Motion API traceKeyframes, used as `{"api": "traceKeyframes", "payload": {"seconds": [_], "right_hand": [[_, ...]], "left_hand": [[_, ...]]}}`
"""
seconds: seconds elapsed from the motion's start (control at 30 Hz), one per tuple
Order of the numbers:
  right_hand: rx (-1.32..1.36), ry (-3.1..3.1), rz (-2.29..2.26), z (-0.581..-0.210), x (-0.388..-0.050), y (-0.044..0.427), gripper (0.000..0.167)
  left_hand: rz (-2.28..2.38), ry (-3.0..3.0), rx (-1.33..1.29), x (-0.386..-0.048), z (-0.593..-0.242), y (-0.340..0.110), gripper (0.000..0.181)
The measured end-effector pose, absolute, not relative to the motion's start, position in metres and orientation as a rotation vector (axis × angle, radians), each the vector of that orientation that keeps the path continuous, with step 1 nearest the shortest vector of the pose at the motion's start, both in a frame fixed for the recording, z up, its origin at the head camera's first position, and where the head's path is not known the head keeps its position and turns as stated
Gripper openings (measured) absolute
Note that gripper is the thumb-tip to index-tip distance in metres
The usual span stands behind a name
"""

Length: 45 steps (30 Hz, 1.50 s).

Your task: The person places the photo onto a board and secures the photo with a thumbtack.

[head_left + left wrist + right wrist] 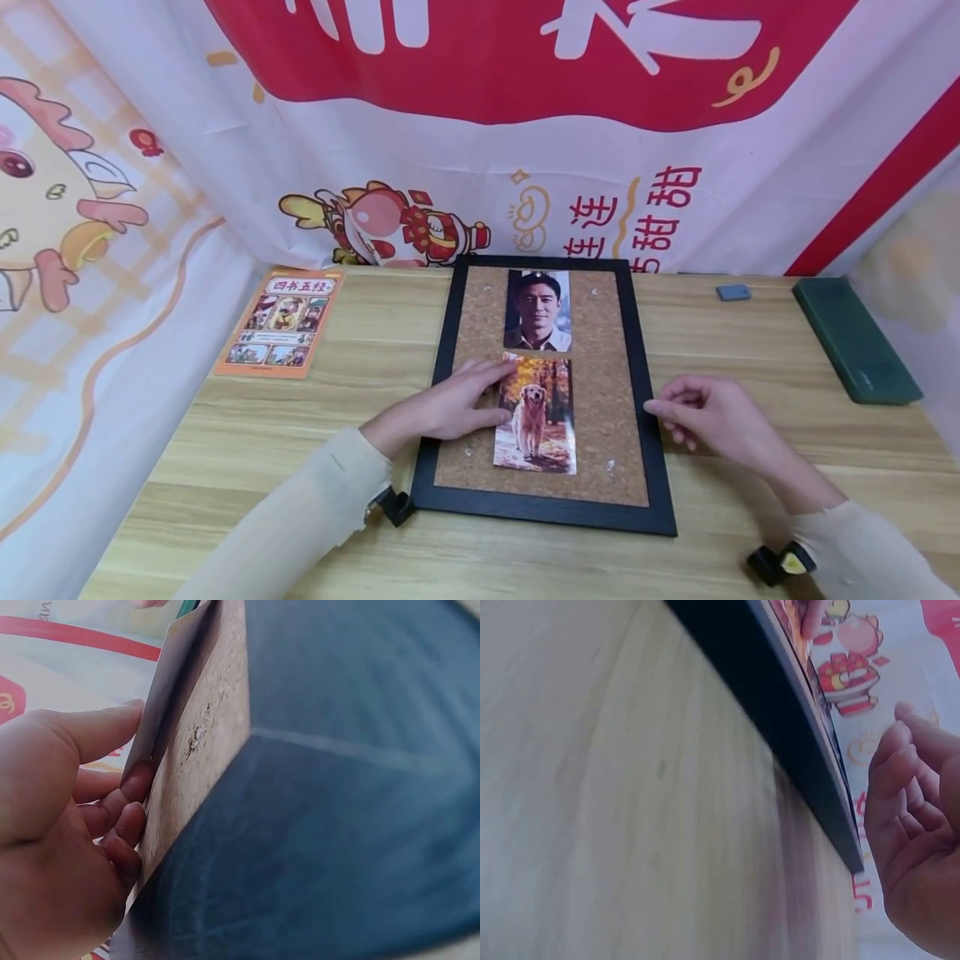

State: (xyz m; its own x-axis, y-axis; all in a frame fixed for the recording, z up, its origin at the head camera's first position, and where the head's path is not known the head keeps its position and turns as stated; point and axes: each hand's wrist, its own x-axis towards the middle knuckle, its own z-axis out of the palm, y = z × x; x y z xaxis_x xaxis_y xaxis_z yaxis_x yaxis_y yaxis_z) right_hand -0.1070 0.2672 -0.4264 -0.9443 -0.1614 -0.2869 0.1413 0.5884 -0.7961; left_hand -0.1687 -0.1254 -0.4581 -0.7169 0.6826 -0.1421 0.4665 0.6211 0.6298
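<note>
A photo of a golden dog (pixel 535 421) lies over a black-framed corkboard (pixel 633 350). My left hand (pixel 457 404) holds it at its left edge, thumb and index finger reaching onto it. In the left wrist view, the same photo (pixel 161 694) is tilted off the cork, and fingers (pixel 131 821) curl beside the cork. My right hand (pixel 720 417) hovers by the frame's right side, its fingers loosely bent; I see nothing held between them. A photo of a person (pixel 538 312) is on the board above the dog photo, with a small pin at its top.
Clear pins (pixel 609 467) sit near the board's corners. An orange booklet (pixel 281 325) lies on the wooden table at the left. A dark green case (pixel 858 342) and a small blue block (pixel 733 292) are at the right. A printed cloth (pixel 450 158) hangs behind.
</note>
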Motion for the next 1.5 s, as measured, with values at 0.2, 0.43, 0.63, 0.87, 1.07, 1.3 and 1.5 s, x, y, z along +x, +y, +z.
{"api": "traceKeyframes", "payload": {"seconds": [0.2,0.43,0.63,0.87,1.07,1.3,1.5], "right_hand": [[-0.049,2.383,-1.383,-0.419,-0.124,0.242,0.030],[-0.172,2.280,-1.469,-0.412,-0.145,0.208,0.028],[-0.267,2.264,-1.462,-0.413,-0.164,0.182,0.023],[-0.256,2.203,-1.435,-0.421,-0.183,0.161,0.019],[-0.230,2.175,-1.415,-0.427,-0.194,0.150,0.017],[-0.192,2.166,-1.351,-0.427,-0.204,0.138,0.017],[-0.159,2.131,-1.317,-0.424,-0.210,0.132,0.020]], "left_hand": [[0.828,2.449,0.896,-0.168,-0.449,-0.123,0.079],[0.799,2.475,0.923,-0.169,-0.460,-0.125,0.079],[0.824,2.450,0.878,-0.166,-0.448,-0.123,0.077],[0.795,2.468,0.872,-0.177,-0.475,-0.127,0.080],[0.786,2.472,0.878,-0.177,-0.476,-0.127,0.080],[0.787,2.472,0.884,-0.177,-0.476,-0.128,0.081],[0.781,2.478,0.892,-0.179,-0.478,-0.127,0.081]]}}
